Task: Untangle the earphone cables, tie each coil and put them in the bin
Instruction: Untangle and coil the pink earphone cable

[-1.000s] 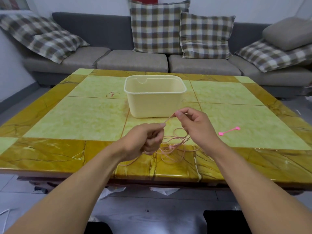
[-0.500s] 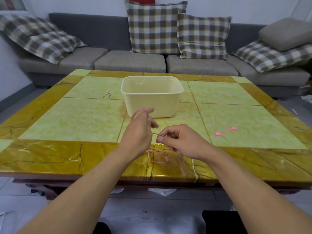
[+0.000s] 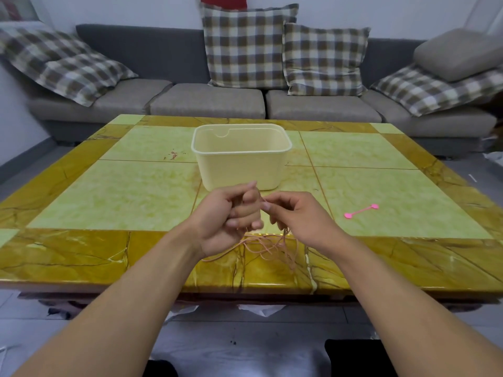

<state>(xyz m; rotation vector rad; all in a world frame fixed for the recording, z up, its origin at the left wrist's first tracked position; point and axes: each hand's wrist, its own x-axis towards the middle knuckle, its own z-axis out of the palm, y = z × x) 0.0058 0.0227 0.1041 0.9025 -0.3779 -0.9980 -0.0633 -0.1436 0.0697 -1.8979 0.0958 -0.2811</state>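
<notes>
Hands drawn closer, left hand (image 3: 231, 216) and right hand (image 3: 296, 216) grip pink cable (image 3: 261, 247), bin (image 3: 241, 164) empty

Both my forearms reach forward, hands close together: my left hand (image 3: 231, 213) has its fingers curled tight, my right hand (image 3: 296, 216) pinches thumb to forefinger.

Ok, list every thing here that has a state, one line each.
Cable: loose and tangled, part hanging onto the table edge, not yet tied.
Left hand: fingers curled round the cable.
Right hand: pinching the cable.
Bin: upright, open; nothing seen inside.
Pink tie: flat on the table, untouched.
</notes>
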